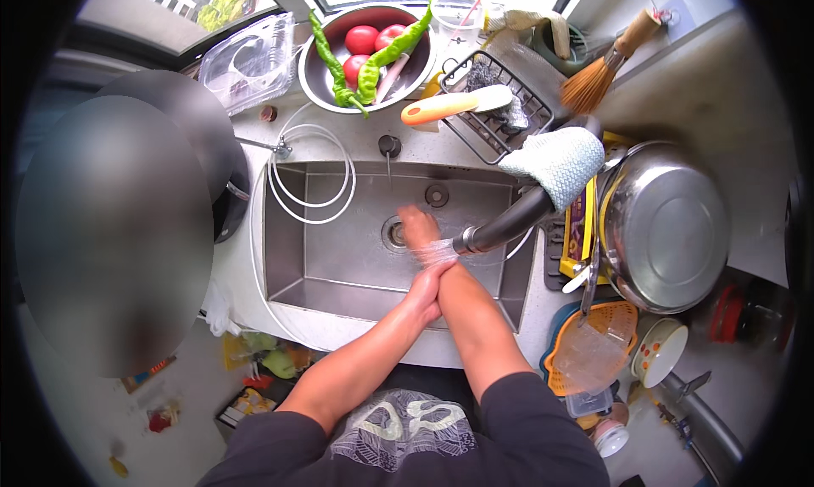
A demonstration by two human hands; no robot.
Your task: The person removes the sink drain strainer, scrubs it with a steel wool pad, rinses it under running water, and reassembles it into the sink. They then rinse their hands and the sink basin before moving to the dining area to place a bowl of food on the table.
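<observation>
Both forearms reach over a stainless steel sink (356, 245). My left hand (427, 291) is wrapped around my right forearm just below the wrist. My right hand (418, 225) extends past it above the drain (395, 234), its fingers blurred. Water sprays from the black faucet spout (509, 223) onto my right wrist. A light textured cloth (559, 162) drapes over the faucet's upper part. Loops of white hose (351, 181) hang into the sink's left side. A second round drain fitting (437, 195) lies behind my right hand.
Behind the sink stand a metal bowl (305, 73) of tomatoes and green peppers, a black wire rack (540, 108) and an orange-handled peeler (442, 107). At right are a large metal pan (664, 226) and an orange basket (626, 315). Blur hides much of the left side.
</observation>
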